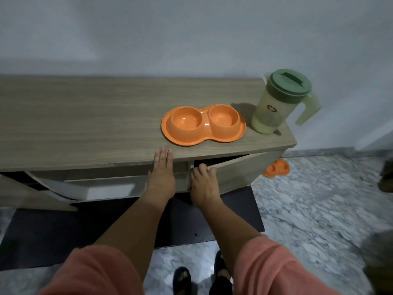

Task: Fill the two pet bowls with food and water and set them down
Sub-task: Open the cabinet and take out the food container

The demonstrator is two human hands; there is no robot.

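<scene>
Double bowl (203, 125) empty, long axis 3–9 o'clock, at 12 from right hand (203, 179) gripping cabinet door (238, 169) — left hand (162, 173) flat on cabinet top (85, 120).

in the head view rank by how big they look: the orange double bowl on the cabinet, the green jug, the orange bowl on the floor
1. orange double bowl on the cabinet top
2. green jug, close behind it in apparent size
3. orange bowl on the floor, smallest, though farther away and partly hidden by the cabinet door

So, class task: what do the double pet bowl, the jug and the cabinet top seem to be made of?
Double pet bowl: orange moulded plastic, one piece, with a soft sheen. Jug: cloudy translucent plastic with an opaque green plastic lid. Cabinet top: matt printed wood grain, probably laminated board rather than solid wood.
</scene>
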